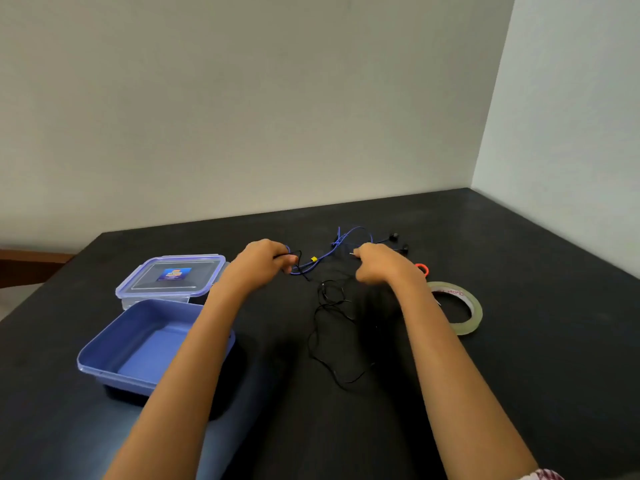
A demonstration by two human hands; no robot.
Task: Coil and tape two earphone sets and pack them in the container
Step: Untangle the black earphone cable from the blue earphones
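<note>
Pale walls meet in a corner behind a dark bench, where the thin cords lie. Our left hand has its grip clamped on the blue earphone cord, with a black strand seemingly caught in the same fist. Our right hand has its grip pinched together on a plug, whose metal tip pokes out toward the left hand. The black earphone cord lies in loose loops on the bench between our forearms. The open blue container sits to the left, its lid just behind it.

We judge the step in hand to be separating the two sets before coiling. To do it well we should draw the hands apart gently and let the black strand slip free of the left grip rather than tug it. We should also follow the blue cord from one end so no knot tightens. Then come even loops, with the earbuds kept outside the coil and the tape roll near on the right.

Much is hard to read. Black cord on the dark bench nearly vanishes; we cannot tell which set the plug belongs to, nor where the cords cross. Our right forearm covers part of the tape roll and most of an orange-handled tool, probably scissors.
</note>
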